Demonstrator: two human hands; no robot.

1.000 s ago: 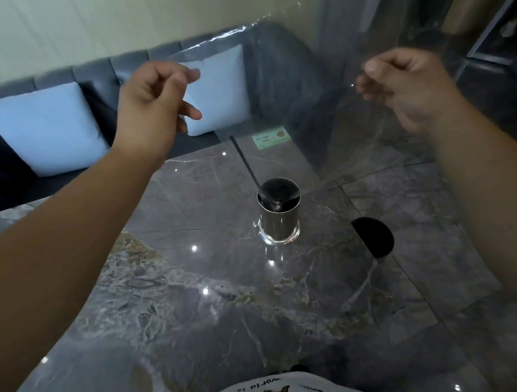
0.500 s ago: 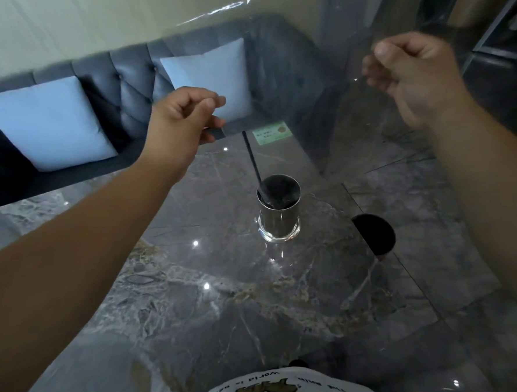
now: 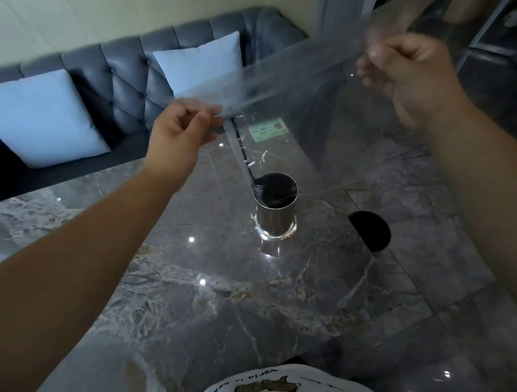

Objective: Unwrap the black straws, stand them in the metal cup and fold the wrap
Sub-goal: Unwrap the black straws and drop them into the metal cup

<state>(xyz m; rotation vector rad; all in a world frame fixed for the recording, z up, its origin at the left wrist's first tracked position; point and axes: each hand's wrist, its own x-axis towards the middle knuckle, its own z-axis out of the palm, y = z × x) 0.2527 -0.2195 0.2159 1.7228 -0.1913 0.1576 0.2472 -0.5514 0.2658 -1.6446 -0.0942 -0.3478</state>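
A shiny metal cup (image 3: 276,217) stands on the dark marble table (image 3: 215,304), a bundle of black straws (image 3: 276,190) filling it, with one straw (image 3: 242,148) leaning out to the back left. A clear plastic wrap (image 3: 277,73) is stretched in the air above the cup. My left hand (image 3: 181,140) pinches its left corner, fingers curled. My right hand (image 3: 407,74) pinches the other corner higher up at the right. The sheet hangs in front of the far table and my right hand, blurring them.
A small green card (image 3: 267,129) lies on the table behind the cup. A dark round cut-out (image 3: 371,231) sits at the table's right edge. A grey tufted sofa (image 3: 129,79) with two pale cushions stands behind. Tiled floor lies to the right.
My left hand has moved down and to the right, toward the cup, drawing the wrap's left corner lower. My right hand stays high at the right. The sheet now slants between them.
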